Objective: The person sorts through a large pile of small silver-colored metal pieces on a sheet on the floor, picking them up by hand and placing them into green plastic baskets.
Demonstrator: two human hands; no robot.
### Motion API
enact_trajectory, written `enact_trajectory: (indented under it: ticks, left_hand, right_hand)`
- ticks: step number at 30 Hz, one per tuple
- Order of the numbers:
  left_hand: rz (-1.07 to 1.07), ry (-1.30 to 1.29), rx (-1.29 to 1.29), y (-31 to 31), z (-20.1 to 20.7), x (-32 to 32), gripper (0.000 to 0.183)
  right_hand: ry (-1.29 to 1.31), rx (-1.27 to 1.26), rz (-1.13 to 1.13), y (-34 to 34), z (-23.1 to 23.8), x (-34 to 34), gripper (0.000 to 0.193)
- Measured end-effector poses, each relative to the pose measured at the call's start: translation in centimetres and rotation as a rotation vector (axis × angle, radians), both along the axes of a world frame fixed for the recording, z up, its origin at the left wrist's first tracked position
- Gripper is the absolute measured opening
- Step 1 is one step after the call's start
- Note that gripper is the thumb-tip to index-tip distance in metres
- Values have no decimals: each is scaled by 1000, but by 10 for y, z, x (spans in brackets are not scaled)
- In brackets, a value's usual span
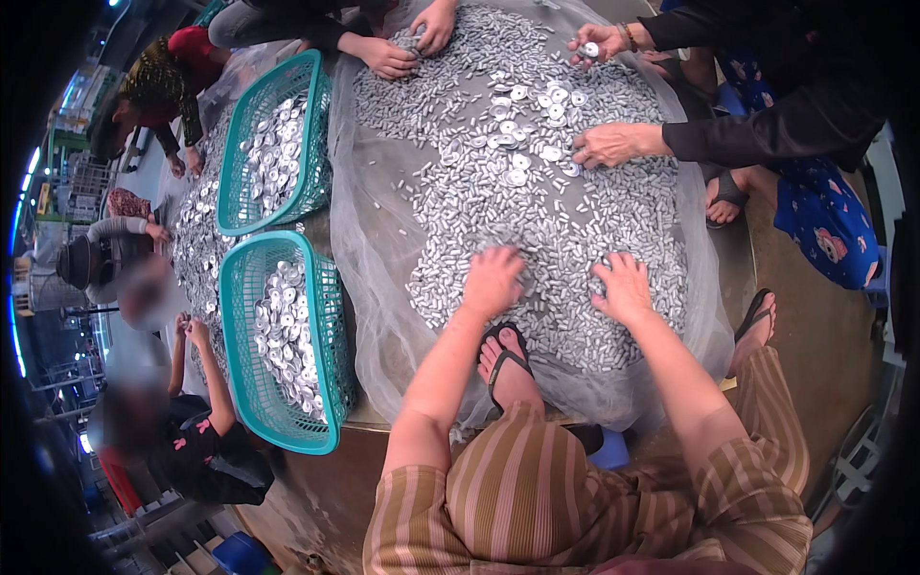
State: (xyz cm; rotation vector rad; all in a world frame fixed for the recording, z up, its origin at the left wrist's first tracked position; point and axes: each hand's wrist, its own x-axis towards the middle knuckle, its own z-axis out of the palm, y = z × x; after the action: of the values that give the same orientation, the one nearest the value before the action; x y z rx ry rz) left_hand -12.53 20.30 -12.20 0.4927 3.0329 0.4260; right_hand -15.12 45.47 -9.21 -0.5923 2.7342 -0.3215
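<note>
A wide heap of small grey metal cylinders (460,206) lies on a sheet of translucent netting (369,249). My left hand (494,282) rests on the near left part of the heap, its fingers somewhat smeared by motion and apart, and the pieces just beyond them look blurred. On the near right side, my right hand (625,290) touches the cylinders with its fingers spread. I see nothing gripped in either hand. Round silvery discs with a centre knob or hole (517,163) lie scattered on the heap's middle, beyond my hands.
Two teal plastic baskets (230,182) (331,422) holding silvery discs stand left of the netting. A co-worker's hands (618,144) work at the right, one holding a disc; another person's hands (388,56) gather cylinders at the far edge. More people sit by another heap (196,225) at left.
</note>
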Motion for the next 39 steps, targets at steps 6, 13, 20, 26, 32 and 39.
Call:
enact_trajectory:
  ticks: [6, 13, 20, 26, 32, 39]
  left_hand:
    - [302, -357, -104, -37, 42, -107, 35]
    - [867, -324, 87, -54, 24, -202, 72]
    - [617, -316, -73, 56, 13, -220, 68]
    - [151, -223, -142, 81, 6, -166, 51]
    - [-189, -411, -92, 97, 47, -74, 43]
    - [209, -247, 23, 31, 42, -130, 43]
  right_hand:
    - [61, -20, -126, 16, 0, 1, 40]
    - [-55, -52, -117, 24, 5, 6, 43]
    - [-101, -109, -149, 31, 3, 6, 42]
    - [-91, -162, -175, 32, 5, 6, 43]
    - [-16, -337, -214, 43, -2, 10, 52]
    - [245, -203, -299, 15, 9, -14, 49]
